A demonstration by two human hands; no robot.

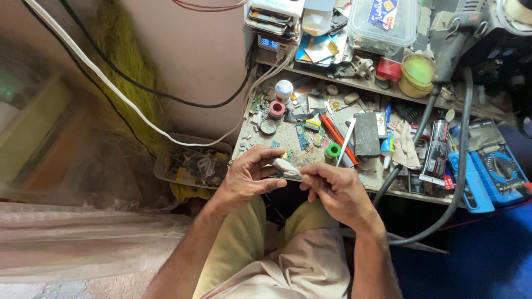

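- Nearest, the person's knees in tan trousers sit under both forearms, which could brace against them.
- The left hand is curled around the near-left end of a small pale, oblong object, fingertips pinching it from above and below.
- The right hand is closed on the object's right end, thumb and forefinger gripping it; what the other fingers hold, I cannot tell. The object hangs between the two hands, just off the near edge of the workbench.
- As a judgement: keep the pinch firm but light, work close over the bench so anything dropped lands there, and move only one hand at a time.
- Just beyond lie a green tape roll, a red-handled tool and scattered circuit parts.
- Right, a blue multimeter; left, a clear tray of scrap.
- Farthest, a shelf with a clear plastic box.
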